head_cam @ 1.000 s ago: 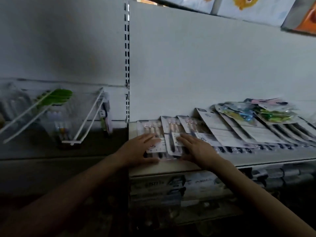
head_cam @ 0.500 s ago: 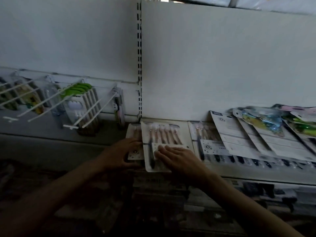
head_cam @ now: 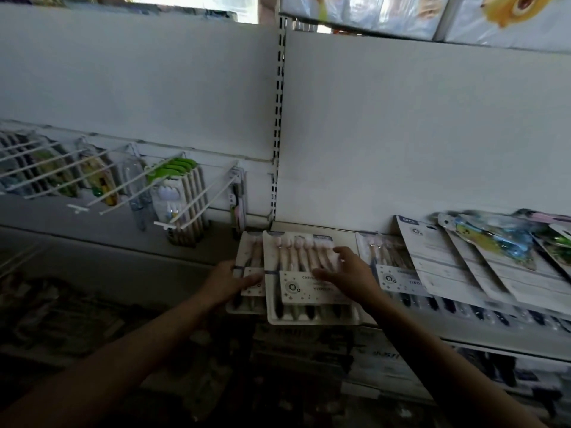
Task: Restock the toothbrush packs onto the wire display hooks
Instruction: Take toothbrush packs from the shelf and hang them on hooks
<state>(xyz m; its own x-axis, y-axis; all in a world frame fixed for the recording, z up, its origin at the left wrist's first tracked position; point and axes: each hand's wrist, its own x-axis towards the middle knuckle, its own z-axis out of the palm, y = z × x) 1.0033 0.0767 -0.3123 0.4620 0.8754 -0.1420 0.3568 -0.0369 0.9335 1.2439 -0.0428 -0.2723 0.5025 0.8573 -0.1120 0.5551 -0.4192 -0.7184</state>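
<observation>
— What are your hands doing down there?

— My right hand point(head_cam: 347, 278) lies flat on the top toothbrush pack point(head_cam: 309, 276), fingers point(head_cam: 340, 252) spread and fairly straight over the brush handles and the label card. I'm pressing it, not pinching it, I think to keep it from sliding off the shelf point(head_cam: 463, 333) edge, since its near end overhangs a little.

— And the left?

— My left hand point(head_cam: 230, 281) rests on the second pack point(head_cam: 247, 270), just beside the first and partly tucked under its left edge. The fingers reach across its card, mostly straight. Whether the thumb hooks under the pack's edge I cannot tell; it's too dim.

— So nothing is on a hook yet?

— Not these two. They lie flat on the shelf, at its left end, near the slotted upright point(head_cam: 279, 125). More toothbrush packs point(head_cam: 392, 267) fan out along the shelf to the right, overlapping like shingles.

— Where do they go?

— The wire display hooks point(head_cam: 197, 208) stick out from the back panel to my left, well apart from my hands. Some already carry hanging packs point(head_cam: 182, 196); the one nearest the upright looks almost bare.

— Next move?

— My guess: separate one pack from its neighbour and get a proper grip, then line its hang hole up with a wire tip.
</observation>
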